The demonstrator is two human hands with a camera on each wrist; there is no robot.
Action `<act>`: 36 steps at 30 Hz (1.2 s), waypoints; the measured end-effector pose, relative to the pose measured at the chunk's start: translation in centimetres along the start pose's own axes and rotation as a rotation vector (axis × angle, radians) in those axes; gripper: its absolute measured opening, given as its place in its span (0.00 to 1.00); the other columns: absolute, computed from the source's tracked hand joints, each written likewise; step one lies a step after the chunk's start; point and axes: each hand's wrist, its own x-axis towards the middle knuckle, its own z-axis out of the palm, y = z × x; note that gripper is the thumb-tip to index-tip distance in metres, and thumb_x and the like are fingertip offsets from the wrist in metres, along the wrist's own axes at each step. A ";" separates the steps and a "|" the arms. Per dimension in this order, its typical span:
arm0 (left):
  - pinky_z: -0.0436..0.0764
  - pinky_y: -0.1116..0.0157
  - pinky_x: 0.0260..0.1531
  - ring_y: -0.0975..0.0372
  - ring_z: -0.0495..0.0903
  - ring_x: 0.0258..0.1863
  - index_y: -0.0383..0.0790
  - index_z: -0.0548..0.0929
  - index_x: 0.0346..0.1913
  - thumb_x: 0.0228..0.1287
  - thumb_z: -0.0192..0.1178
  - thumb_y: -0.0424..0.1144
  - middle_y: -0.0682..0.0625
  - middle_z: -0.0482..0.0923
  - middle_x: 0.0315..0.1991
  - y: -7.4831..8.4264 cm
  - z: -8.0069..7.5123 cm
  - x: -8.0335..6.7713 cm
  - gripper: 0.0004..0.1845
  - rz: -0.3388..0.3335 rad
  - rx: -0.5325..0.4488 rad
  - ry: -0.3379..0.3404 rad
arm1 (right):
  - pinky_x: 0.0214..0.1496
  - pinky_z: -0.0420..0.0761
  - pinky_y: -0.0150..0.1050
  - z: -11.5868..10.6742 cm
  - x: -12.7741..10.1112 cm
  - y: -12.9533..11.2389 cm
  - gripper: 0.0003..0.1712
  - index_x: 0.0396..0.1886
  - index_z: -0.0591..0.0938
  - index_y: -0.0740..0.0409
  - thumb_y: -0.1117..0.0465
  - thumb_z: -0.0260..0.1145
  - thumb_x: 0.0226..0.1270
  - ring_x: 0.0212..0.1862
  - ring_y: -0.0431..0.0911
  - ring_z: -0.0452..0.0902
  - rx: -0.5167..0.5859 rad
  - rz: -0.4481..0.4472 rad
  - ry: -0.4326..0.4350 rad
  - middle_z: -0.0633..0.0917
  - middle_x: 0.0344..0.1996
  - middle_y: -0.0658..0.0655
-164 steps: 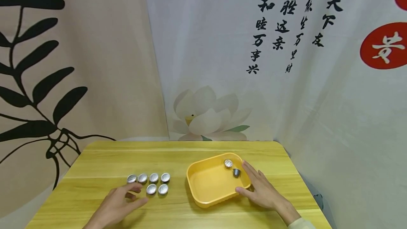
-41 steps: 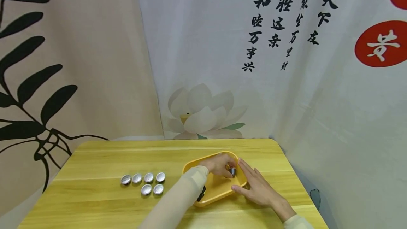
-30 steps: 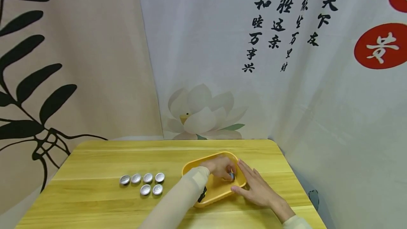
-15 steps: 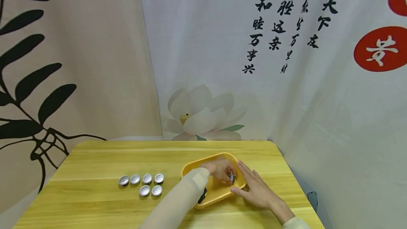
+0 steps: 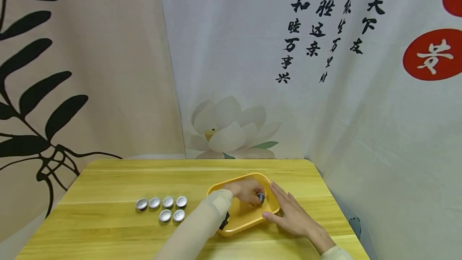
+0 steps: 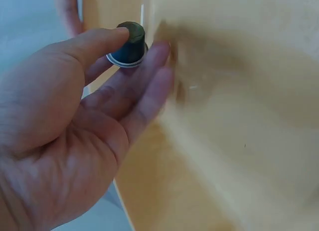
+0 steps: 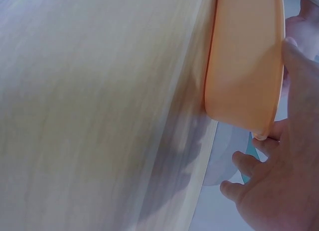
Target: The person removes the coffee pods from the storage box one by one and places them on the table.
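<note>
Lower centre of the head view: left hand (image 5: 247, 189) pinches a small dark foil-rimmed capsule (image 6: 128, 46) inside the shallow yellow plastic tray (image 5: 241, 216). Right hand (image 5: 292, 216), fingers flat, steadies the tray's rim. The fingertip pinch is shallow; the capsule may slip and roll.

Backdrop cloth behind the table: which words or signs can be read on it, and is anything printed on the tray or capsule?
"庭和睦万事兴": black brush column on the backdrop cloth, top cut off.
"睦胜远亲": next column to the right, top cut off.
"天下友": rightmost black column.
Two thin cursive columns between them: too stylised to read.
Red circle: one white character, not surely readable.
Yellow tray, capsule: no print visible.
</note>
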 end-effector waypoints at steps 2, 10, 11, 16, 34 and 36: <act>0.87 0.71 0.52 0.70 0.86 0.45 0.44 0.92 0.57 0.83 0.66 0.36 0.58 0.91 0.49 -0.2 -0.4 -0.4 0.09 0.008 0.002 0.015 | 0.90 0.51 0.79 0.0 0.0 -0.1 0.58 0.95 0.52 0.55 0.33 0.68 0.83 0.92 0.65 0.56 0.004 0.002 -0.001 0.53 0.95 0.59; 0.88 0.64 0.62 0.63 0.88 0.58 0.46 0.93 0.60 0.81 0.69 0.39 0.57 0.92 0.56 -1.2 -1.4 -1.8 0.11 0.024 -0.119 0.121 | 0.90 0.52 0.80 -0.1 -0.1 -0.1 0.59 0.95 0.53 0.57 0.33 0.68 0.82 0.92 0.66 0.57 0.008 -0.007 0.015 0.55 0.94 0.61; 0.88 0.64 0.61 0.63 0.88 0.56 0.46 0.93 0.59 0.80 0.70 0.39 0.57 0.92 0.55 -1.3 -1.5 -1.9 0.11 0.024 -0.141 0.134 | 0.90 0.52 0.80 -0.1 -0.1 -0.1 0.59 0.95 0.53 0.57 0.32 0.68 0.82 0.92 0.66 0.57 0.007 -0.008 0.016 0.55 0.94 0.61; 0.90 0.61 0.58 0.65 0.87 0.53 0.48 0.93 0.59 0.79 0.70 0.41 0.58 0.91 0.54 -1.8 -1.7 -2.6 0.11 0.006 -0.245 0.194 | 0.90 0.52 0.80 0.0 -0.1 0.0 0.60 0.95 0.52 0.55 0.31 0.67 0.82 0.92 0.65 0.57 0.011 -0.001 0.005 0.54 0.94 0.60; 0.88 0.54 0.72 0.57 0.92 0.60 0.41 0.94 0.56 0.81 0.71 0.36 0.49 0.93 0.58 -0.8 -3.9 -4.9 0.08 0.212 -0.316 0.350 | 0.90 0.52 0.79 -0.1 -0.1 -0.2 0.60 0.94 0.53 0.58 0.32 0.68 0.82 0.92 0.65 0.56 0.006 -0.006 0.015 0.55 0.94 0.60; 0.88 0.56 0.71 0.58 0.92 0.59 0.41 0.94 0.56 0.80 0.72 0.36 0.49 0.94 0.57 -0.8 -4.0 -5.3 0.08 0.220 -0.327 0.360 | 0.90 0.53 0.78 0.0 -0.1 -0.2 0.60 0.94 0.53 0.58 0.32 0.68 0.82 0.92 0.65 0.56 0.007 -0.005 0.013 0.55 0.94 0.60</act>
